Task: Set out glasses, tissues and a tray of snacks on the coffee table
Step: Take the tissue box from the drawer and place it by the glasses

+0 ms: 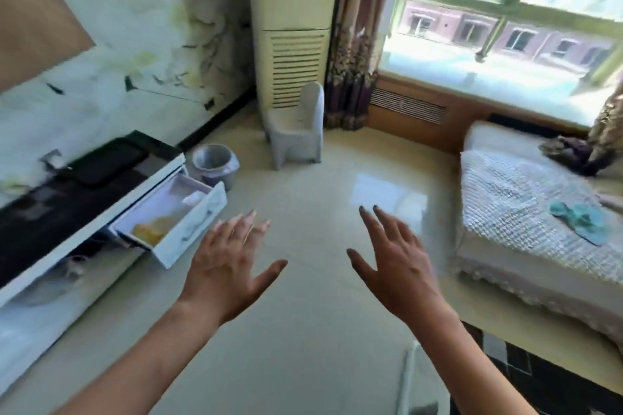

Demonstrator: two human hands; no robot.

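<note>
Both hands, the left hand (226, 266) and the right hand (397, 266), are held empty with fingers spread wide above the floor (303, 178), just right of the open drawer (175, 216), in which something yellow, too blurred to identify, is seen.

Two bare hands, left hand (225, 268) and right hand (401, 274); one drawer (175, 216); one bin (215, 163).

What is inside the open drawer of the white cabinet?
In the open drawer lie a yellow translucent item near the front and a white packet farther back. The cabinet top hides the drawer's inner end.
</note>
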